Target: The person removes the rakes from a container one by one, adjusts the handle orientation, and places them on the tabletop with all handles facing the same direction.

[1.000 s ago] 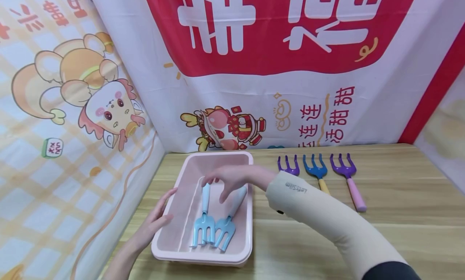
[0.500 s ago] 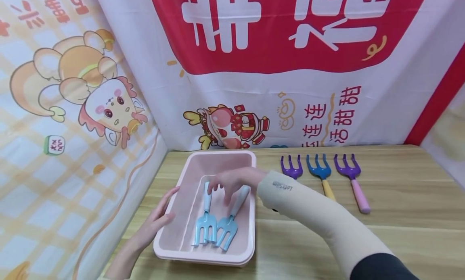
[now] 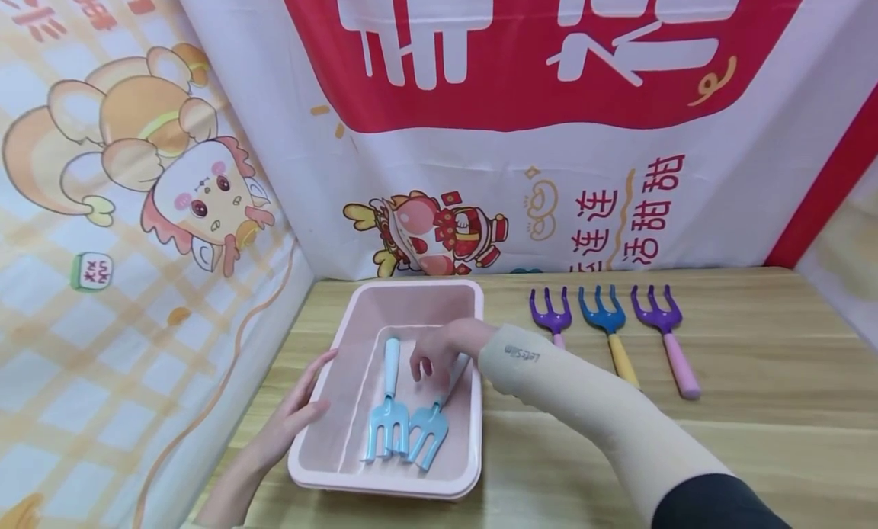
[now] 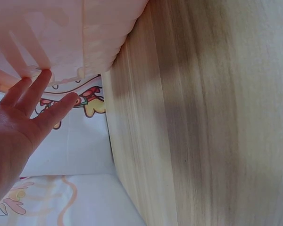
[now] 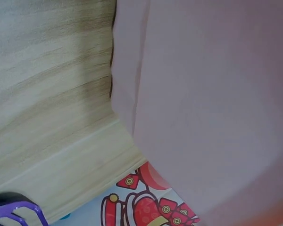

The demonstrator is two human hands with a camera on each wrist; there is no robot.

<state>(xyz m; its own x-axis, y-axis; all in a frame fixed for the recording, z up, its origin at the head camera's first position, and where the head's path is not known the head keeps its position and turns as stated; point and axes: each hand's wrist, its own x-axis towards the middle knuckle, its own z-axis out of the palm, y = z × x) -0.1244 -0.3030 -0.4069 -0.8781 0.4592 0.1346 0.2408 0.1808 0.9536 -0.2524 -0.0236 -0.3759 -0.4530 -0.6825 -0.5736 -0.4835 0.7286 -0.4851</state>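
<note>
In the head view a pale pink plastic bin (image 3: 322, 479) stands on the wooden table, with two light-blue garden hand forks lying inside. Their tines overlap at the near end. My left hand (image 3: 295, 415) rests against the bin's left side with its fingers spread; in the left wrist view the fingertips (image 4: 46, 75) touch the bin wall. Inside the bin, my right hand (image 3: 439, 354) reaches down over the handle of the right fork (image 3: 430, 424), fingers bent, thumb hidden. Whether it grips that handle I cannot tell. Beside it lies the left fork (image 3: 389, 418), untouched.
Right of the bin lie a purple hand fork (image 3: 551, 315), a blue one with a yellow handle (image 3: 604, 315) and another purple one with a pink handle (image 3: 658, 318). My right forearm (image 3: 583, 392) passes over the table before them. Printed cloth (image 3: 521, 155) hangs behind.
My right hand has moved from above the left fork's handle to the right and down onto the right fork's handle. The left hand stays at the bin; both forks lie as before.
</note>
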